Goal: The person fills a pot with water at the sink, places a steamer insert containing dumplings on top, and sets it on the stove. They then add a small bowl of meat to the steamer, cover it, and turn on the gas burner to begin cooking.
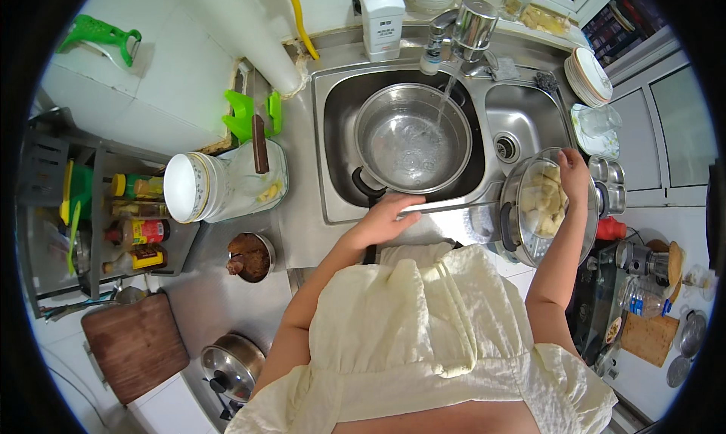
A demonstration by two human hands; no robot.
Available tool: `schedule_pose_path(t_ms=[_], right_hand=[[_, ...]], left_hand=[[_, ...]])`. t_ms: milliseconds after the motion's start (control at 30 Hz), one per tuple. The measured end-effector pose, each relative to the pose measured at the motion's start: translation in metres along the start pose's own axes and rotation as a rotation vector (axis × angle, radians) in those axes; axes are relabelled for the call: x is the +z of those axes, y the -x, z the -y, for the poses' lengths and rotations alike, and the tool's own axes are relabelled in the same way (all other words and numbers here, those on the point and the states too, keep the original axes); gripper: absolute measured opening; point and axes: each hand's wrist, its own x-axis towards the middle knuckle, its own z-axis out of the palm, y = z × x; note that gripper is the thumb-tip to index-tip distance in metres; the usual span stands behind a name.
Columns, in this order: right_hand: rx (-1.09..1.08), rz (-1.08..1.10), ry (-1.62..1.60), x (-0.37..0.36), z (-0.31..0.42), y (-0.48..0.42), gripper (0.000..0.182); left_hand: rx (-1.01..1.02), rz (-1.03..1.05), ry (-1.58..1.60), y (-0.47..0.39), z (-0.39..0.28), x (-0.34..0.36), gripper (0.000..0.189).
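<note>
My left hand (391, 218) rests on the sink's front edge, fingers apart and holding nothing, close to the black handle of a large stainless steel pot (363, 122). This pot stands in the left sink basin (336, 133) with water in it. From the faucet (435, 45) a stream runs into its right side. My right hand (574, 173) is at the far rim of a steamer pan (524, 249) with black handles. Pale food pieces (544, 204) lie in this pan. Whether the fingers grip its rim or something clear inside is hard to tell.
The small right basin (522, 116) has a drain. Stacked bowls (190, 187) lie tipped by a glass dish (266, 196) at left. A white bottle (383, 25) stands behind the sink. Stacked plates (590, 77) are at right. A lidded pot (232, 366) sits lower left.
</note>
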Motion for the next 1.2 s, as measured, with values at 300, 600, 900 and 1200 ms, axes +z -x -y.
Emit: schedule_pose_path(t_ms=[300,600,900,1200], right_hand=[[-0.05,0.04,-0.265,0.028,0.073,-0.003,0.025],[-0.098,-0.095,-0.366,0.092,0.139,-0.039,0.03],[0.017,-0.231,-0.166,0.148,0.126,-0.107,0.035],[-0.172,-0.059,-0.004,0.162,0.115,-0.143,0.039]], left_hand=[[-0.621,0.174,0.383,0.118,-0.027,-0.023,0.031],[-1.167,-0.024,0.462,0.218,0.015,0.005,0.032],[-0.683,-0.566,0.659,0.051,0.024,-0.046,0.041],[-0.962,-0.685,0.83,0.0,0.1,-0.008,0.057]])
